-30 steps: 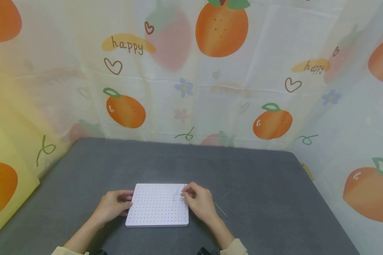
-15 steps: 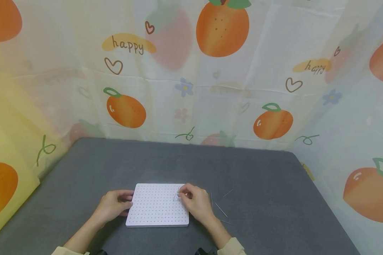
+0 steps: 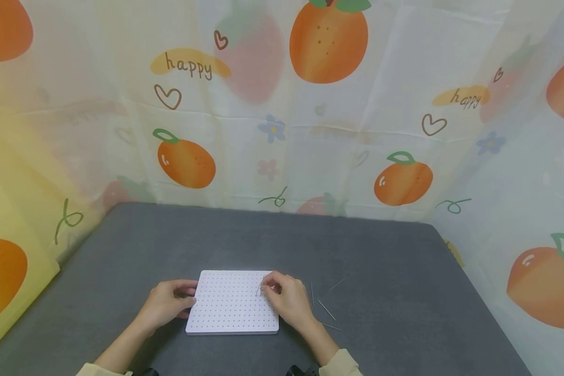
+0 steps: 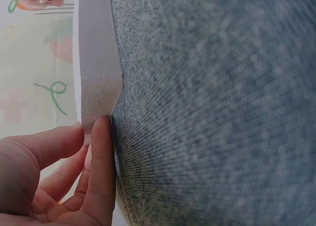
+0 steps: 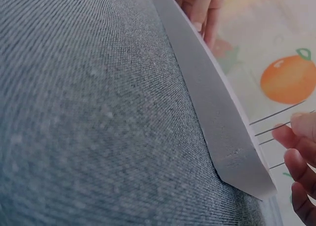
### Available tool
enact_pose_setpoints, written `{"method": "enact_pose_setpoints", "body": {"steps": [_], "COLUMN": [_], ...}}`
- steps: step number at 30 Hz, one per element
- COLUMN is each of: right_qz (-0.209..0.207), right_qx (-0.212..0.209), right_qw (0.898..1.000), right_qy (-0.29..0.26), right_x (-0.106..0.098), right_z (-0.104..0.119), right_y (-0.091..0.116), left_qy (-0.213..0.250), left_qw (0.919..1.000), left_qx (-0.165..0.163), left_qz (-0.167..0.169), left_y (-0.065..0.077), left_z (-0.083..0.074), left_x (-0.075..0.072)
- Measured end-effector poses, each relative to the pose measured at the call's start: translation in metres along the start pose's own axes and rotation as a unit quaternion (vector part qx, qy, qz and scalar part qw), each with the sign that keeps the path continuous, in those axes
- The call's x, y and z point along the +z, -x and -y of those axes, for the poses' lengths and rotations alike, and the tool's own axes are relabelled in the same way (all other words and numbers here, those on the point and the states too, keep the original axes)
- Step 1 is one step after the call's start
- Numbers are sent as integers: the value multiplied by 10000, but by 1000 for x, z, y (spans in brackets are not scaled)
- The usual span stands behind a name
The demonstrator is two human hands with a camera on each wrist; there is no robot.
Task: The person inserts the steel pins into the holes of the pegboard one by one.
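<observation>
A big pale cloth [image 3: 329,104] hangs behind the table [image 3: 380,271] and along both sides like walls, with bright oranges [image 3: 186,163], faded pink strawberries [image 3: 251,65], little flowers [image 3: 272,129], brown hearts [image 3: 167,97] and the word "happy" [image 3: 189,67] on it. The table is wide and dark gray, with round back corners, and up close its top has tiny lines. The light is soft, and the cloth looks yellow on the left and whiter on the right.

"happy" [image 3: 190,66] x2, printed on bkgd cloth [image 3: 329,172]
</observation>
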State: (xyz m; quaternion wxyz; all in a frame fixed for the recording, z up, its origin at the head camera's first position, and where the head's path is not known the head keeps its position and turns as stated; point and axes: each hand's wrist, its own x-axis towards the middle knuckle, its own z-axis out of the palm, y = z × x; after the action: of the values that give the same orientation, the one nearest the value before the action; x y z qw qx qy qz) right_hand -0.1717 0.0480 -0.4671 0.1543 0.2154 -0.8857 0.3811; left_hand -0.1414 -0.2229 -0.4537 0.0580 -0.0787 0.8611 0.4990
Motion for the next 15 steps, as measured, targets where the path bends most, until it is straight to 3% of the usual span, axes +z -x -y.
{"method": "enact_pose_setpoints", "body": {"steps": [15], "right_qz": [223], "right_qx": [28], "right_qw": [9997], "right_qy": [122], "right_x": [1], "right_z": [-3], "right_y": [0], "left_qy": [-77], "left_qw": [10000], "left_qx": [-39], "left_qz": [-27], "left_y": [2], "left_z": [-3], "left_x": [0]}}
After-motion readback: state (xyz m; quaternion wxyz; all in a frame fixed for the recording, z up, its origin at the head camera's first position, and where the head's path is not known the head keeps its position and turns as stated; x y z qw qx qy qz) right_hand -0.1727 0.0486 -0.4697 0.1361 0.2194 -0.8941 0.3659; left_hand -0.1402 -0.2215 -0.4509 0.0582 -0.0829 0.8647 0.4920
